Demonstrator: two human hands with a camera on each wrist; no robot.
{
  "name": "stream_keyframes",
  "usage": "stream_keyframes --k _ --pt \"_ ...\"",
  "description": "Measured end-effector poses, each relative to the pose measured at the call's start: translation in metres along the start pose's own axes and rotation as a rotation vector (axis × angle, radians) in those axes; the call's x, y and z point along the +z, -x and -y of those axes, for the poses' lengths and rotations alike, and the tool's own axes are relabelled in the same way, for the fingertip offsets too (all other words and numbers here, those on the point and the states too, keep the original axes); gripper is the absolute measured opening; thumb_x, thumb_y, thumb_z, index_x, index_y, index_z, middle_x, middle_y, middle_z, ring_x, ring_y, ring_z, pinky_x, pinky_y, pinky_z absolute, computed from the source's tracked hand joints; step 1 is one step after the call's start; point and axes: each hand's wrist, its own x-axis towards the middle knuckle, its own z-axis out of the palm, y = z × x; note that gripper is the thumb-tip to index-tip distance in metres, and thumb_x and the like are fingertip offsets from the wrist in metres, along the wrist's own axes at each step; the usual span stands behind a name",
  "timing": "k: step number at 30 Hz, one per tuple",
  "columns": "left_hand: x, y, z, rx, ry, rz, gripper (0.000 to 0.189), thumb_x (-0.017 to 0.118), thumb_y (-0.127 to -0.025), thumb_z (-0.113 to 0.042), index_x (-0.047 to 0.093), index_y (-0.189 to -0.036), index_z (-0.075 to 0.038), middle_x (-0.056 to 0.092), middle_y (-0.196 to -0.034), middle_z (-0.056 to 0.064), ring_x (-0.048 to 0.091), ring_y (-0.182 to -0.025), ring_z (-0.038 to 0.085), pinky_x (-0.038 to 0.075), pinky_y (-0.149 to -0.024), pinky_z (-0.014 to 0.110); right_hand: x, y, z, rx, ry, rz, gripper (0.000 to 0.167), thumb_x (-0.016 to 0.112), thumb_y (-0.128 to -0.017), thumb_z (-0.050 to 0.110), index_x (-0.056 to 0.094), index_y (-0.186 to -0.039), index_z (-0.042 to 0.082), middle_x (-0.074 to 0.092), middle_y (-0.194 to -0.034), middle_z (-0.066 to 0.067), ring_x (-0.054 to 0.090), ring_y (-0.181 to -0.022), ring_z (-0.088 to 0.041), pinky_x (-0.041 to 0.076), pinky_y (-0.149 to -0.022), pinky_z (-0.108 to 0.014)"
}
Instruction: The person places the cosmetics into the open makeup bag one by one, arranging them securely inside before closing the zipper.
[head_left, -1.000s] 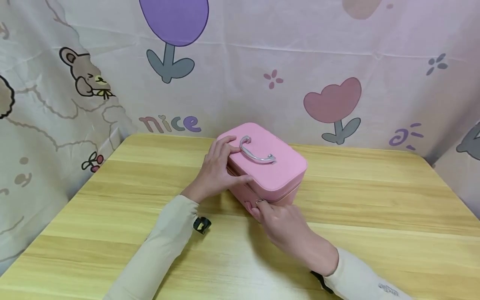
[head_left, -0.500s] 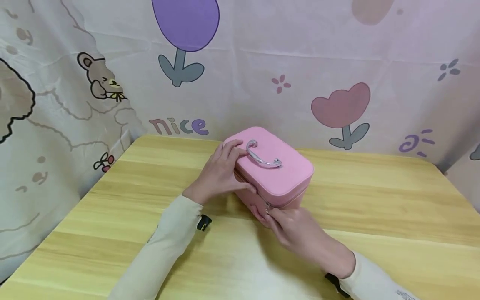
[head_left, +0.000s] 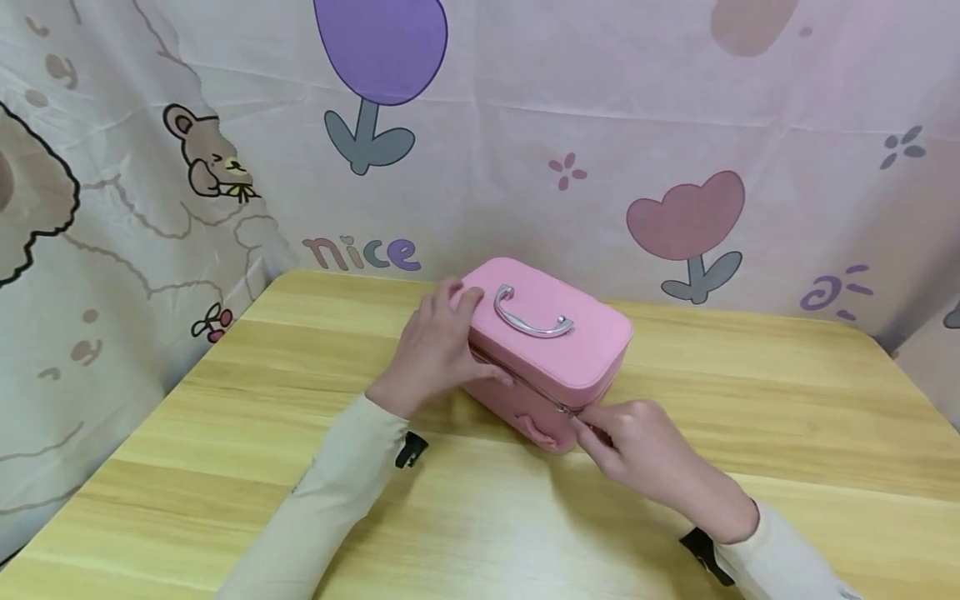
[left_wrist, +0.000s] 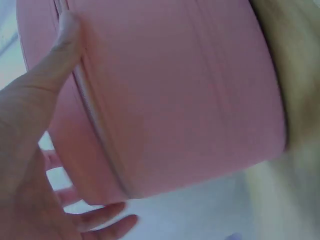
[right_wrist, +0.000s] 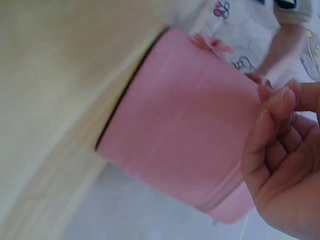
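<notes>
A pink zip-up cosmetic case with a silver carry handle on its lid stands on the table, one corner toward me. My left hand holds its left end, thumb laid along the front at the zip line and fingers over the lid and far end. At the near right corner, the thumb and forefinger of my right hand pinch the zipper pull, which is mostly hidden by the fingers. In the right wrist view that hand has its other fingers curled. A pink bow decorates the front.
The wood-grain table extends to both sides of the case. Behind it hangs a printed cloth, close to the table's back edge. A black strap piece sits at the right wrist.
My right hand has drawn the zipper pull rightward along the front to the near right corner, uncovering the bow. The left hand keeps its hold, and the case has turned slightly.
</notes>
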Motion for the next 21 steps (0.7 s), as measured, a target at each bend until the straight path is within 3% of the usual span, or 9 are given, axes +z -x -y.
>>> stream_keyframes --k 4,7,14,21 --pt "0.005 -0.002 0.012 -0.099 0.167 0.069 0.120 0.089 -0.054 -0.054 0.029 -0.148 -0.010 0.032 -0.145 0.023 0.036 -0.123 0.037 0.038 -0.100 0.049 -0.006 -0.001 -0.002 0.007 -0.004 0.019 0.029 0.064 -0.080 0.005 0.050 -0.062 0.023 0.033 -0.053 0.018 0.026 -0.050 0.008 0.022 -0.042 -0.011" --pt "0.006 -0.002 0.017 -0.119 0.221 0.098 0.120 0.090 -0.056 -0.050 0.025 -0.150 -0.013 0.042 -0.140 0.022 0.042 -0.119 0.036 0.040 -0.098 0.049 -0.008 -0.001 -0.003 0.005 0.006 0.028 0.031 0.064 -0.082 0.007 0.048 -0.061 0.023 0.032 -0.054 0.019 0.025 -0.051 0.008 0.021 -0.042 -0.011" --pt "0.005 0.000 0.015 -0.071 0.057 0.037 0.112 0.089 -0.056 -0.051 0.033 -0.145 -0.012 0.058 -0.109 0.019 0.051 -0.097 0.032 0.045 -0.082 0.043 -0.015 0.000 -0.007 0.027 0.044 0.064 0.032 0.066 -0.079 0.004 0.047 -0.062 0.023 0.028 -0.054 0.020 0.024 -0.050 0.008 0.021 -0.043 -0.012" --pt "0.001 0.002 0.007 -0.055 -0.079 0.001 0.103 0.088 -0.056 -0.054 0.042 -0.137 -0.009 0.060 -0.097 0.016 0.052 -0.089 0.031 0.042 -0.076 0.039 -0.024 0.001 -0.010 0.093 0.073 0.093 0.030 0.070 -0.077 0.003 0.053 -0.062 0.023 0.028 -0.052 0.021 0.024 -0.049 0.009 0.021 -0.042 -0.014"
